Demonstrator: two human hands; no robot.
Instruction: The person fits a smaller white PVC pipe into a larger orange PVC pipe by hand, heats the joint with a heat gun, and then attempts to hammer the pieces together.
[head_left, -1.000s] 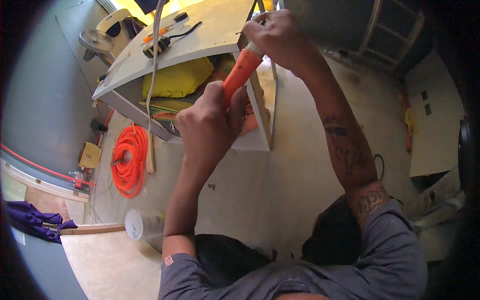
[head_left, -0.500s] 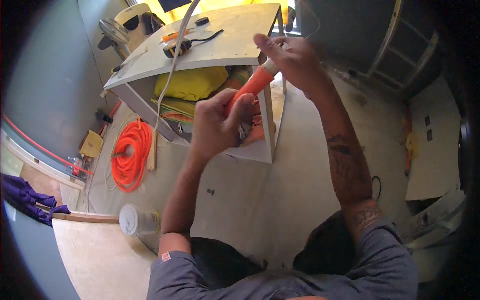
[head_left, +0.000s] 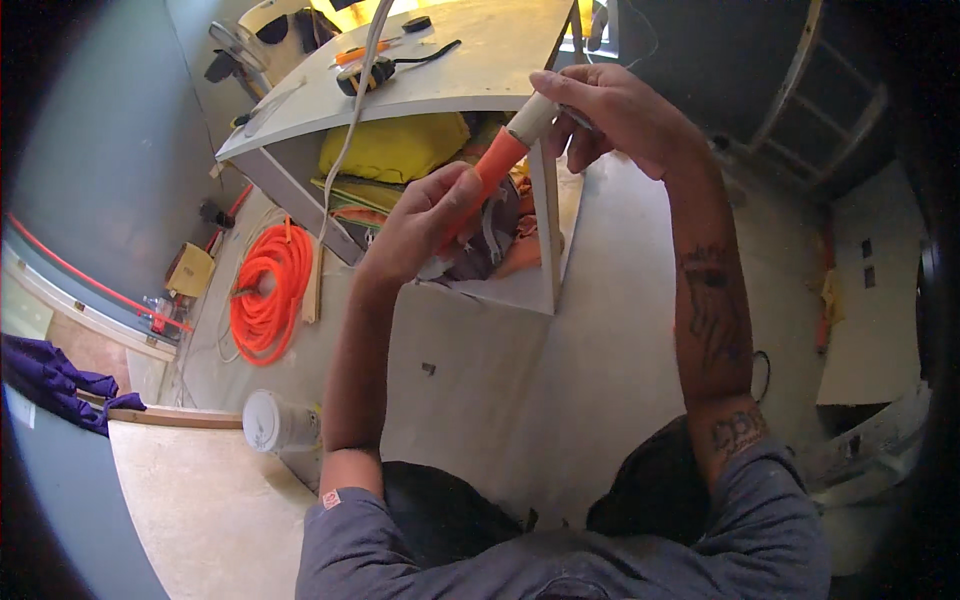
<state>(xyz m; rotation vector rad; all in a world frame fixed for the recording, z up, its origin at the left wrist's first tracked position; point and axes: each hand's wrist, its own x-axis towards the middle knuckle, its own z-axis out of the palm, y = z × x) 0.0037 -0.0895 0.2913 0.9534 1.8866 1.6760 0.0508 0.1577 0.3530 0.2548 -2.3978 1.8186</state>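
My left hand (head_left: 425, 220) is closed round an orange tube (head_left: 500, 158), its thumb lying along it. From the tube's upper end sticks out an off-white cylindrical piece (head_left: 533, 118), tilted up to the right. The fingers of my right hand (head_left: 600, 105) pinch the far end of that off-white piece. Behind both hands stands a low white cabinet (head_left: 350, 130), its open front holding a yellow cloth bundle (head_left: 395, 145) and other fabric. How far the off-white piece reaches inside the tube is hidden.
On the cabinet top lie a tape measure (head_left: 367, 76), an orange-handled tool (head_left: 355, 55) and a roll of black tape (head_left: 417, 24). A white cable (head_left: 350, 135) hangs across its front. An orange hose coil (head_left: 270, 293), a white bucket (head_left: 268, 421) and a pale board (head_left: 200, 500) are at left.
My right hand has shifted slightly right, and more of the off-white piece shows between it and the orange tube. My left hand has moved a little left and still holds the tube.
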